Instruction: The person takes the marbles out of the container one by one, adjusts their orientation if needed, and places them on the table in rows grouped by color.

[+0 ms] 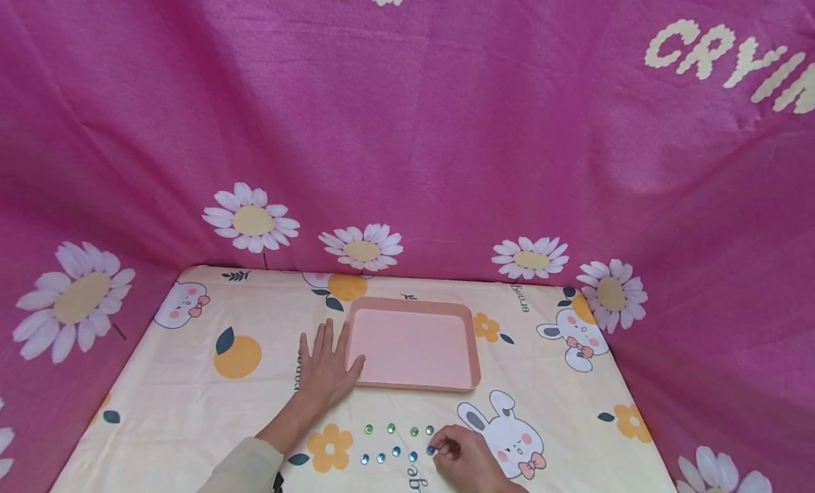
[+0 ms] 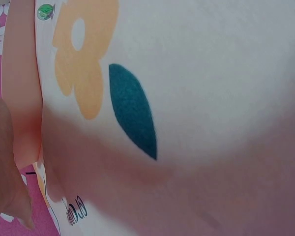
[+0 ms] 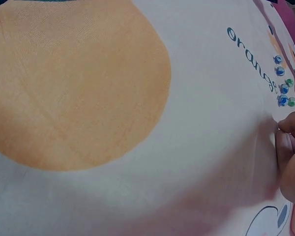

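Observation:
My left hand (image 1: pixel 326 366) lies with its fingers spread at the left side of a shallow pink tray (image 1: pixel 476 351), thumb over the near-left rim. In the left wrist view, part of that hand (image 2: pixel 7 172) shows beside the tray wall (image 2: pixel 22 88). With thumb and fingertips, my right hand (image 1: pixel 466 456) pinches a blue glass marble (image 1: pixel 431 450) at the right end of a row. Other blue marbles (image 1: pixel 396 451) lie to its left, and green marbles (image 1: pixel 391 428) form a row behind them. The right wrist view shows several blue marbles (image 3: pixel 282 100) beyond the fingertips; the pinched one is hidden there.
A cream cloth (image 1: pixel 560 422) printed with rabbits, oranges and flowers covers the table. Behind and at both sides hangs a magenta curtain (image 1: pixel 446 160) with daisies. The tray stands behind the marble rows, with its pink floor (image 1: pixel 410 348) bare.

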Tool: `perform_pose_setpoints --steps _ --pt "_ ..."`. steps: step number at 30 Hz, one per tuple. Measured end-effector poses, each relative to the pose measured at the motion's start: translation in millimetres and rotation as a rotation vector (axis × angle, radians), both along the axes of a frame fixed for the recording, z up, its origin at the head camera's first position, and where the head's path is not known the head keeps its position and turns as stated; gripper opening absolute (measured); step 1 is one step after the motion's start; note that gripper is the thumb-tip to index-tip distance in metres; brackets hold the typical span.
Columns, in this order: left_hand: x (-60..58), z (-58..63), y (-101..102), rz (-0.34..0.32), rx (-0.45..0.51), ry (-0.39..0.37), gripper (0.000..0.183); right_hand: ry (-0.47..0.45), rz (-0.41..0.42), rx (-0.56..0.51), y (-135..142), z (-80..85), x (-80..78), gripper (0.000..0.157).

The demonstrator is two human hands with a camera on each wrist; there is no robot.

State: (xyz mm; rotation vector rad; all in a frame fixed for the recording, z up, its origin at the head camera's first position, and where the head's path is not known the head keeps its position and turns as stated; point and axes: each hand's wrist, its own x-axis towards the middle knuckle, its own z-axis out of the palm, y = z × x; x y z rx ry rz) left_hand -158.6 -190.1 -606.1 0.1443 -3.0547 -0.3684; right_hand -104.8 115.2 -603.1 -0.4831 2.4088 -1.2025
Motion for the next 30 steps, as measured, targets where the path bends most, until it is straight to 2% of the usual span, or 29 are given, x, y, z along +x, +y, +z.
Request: perform_pose_setpoints --steps 12,18,25,30 --pt "0.3 -0.7 -1 -0.006 -0.007 0.021 0.083 -0.001 -0.018 0.001 -1 1.4 1.4 0.024" --pt "-0.1 -1.5 0 -0.003 0.0 0.027 0.083 0.039 -0.019 0.007 0 4.2 -0.2 0.025" --pt "-1.8 -0.7 -2 0.004 0.005 -0.005 0.083 0.091 -0.003 -0.009 1 13.4 -11.8 0.02" --pt "-3.3 -0.8 -2 0.003 0.012 -0.006 0.083 0.13 -0.04 -0.04 -1 25.4 -24.5 0.013"
